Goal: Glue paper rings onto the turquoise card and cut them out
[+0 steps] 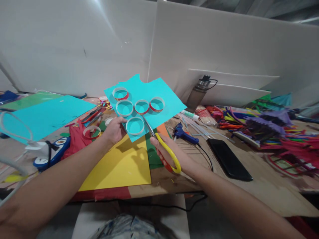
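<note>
My left hand (115,130) grips the lower left edge of a turquoise paper sheet (166,94), holding it raised and tilted above the table. Several short cardboard rings (135,126), pale inside and some with red outsides, stand on the sheet. A rounded notch is cut in its far edge. In my right hand (165,151) are scissors (171,154) with yellow and red handles. Their metal blades are at the sheet's near edge, beside the nearest ring; whether the blades are apart I cannot tell. Yellow paper (119,166) lies below both hands.
A blue glue gun (185,135) and a black phone (229,159) lie at right, before a bottle (198,94) and colourful pipe cleaners (236,118). At left are a power strip (56,152), another cardboard ring (91,132) and a larger turquoise sheet (50,114). White boards stand behind.
</note>
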Demonstrator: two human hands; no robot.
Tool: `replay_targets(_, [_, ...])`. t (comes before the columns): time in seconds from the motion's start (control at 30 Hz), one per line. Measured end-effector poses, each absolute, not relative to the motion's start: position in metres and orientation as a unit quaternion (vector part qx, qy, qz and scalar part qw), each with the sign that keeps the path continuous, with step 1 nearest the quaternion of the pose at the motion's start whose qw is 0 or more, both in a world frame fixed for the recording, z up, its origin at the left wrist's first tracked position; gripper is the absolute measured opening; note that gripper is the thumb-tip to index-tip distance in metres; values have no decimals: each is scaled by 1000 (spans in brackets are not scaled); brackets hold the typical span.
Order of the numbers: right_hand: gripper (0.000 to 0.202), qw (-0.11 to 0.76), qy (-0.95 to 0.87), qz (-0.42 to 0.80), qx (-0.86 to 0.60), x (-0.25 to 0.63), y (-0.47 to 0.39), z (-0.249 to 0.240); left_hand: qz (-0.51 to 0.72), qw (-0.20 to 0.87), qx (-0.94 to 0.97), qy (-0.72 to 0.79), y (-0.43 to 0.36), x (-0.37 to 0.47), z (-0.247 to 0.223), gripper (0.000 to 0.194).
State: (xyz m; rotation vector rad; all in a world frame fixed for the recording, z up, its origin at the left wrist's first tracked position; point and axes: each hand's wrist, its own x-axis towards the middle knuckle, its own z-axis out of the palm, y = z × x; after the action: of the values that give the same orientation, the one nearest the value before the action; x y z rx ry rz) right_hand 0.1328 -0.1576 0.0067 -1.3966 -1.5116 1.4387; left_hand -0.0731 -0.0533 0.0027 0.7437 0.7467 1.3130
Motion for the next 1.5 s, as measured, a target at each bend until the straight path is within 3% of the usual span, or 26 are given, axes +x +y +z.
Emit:
replay_targets(0.13, [46, 309, -570, 515, -561, 129, -162, 6, 582, 662, 322, 345, -54, -71, 2, 24])
replay_targets(0.4, [43, 310, -488, 645, -500, 123, -140, 9, 554, 643, 315, 425, -42, -75, 15, 20])
replay_targets(0.7, [43, 255, -412, 733, -478, 123, -118, 27, 539, 641, 337, 431, -25, -81, 28, 25])
replay_targets(0.87, [41, 268, -393, 747, -464, 131, -121, 24, 517, 643, 352, 441, -25, -71, 30, 21])
replay_targets(1.17, [42, 229, -396, 784, -420, 117, -119, 16, 536, 605, 349, 474, -47, -93, 43, 32])
replay_targets(1.5, [42, 257, -417, 785, -379, 117, -117, 18, 527, 581, 381, 490, -44, -89, 57, 23])
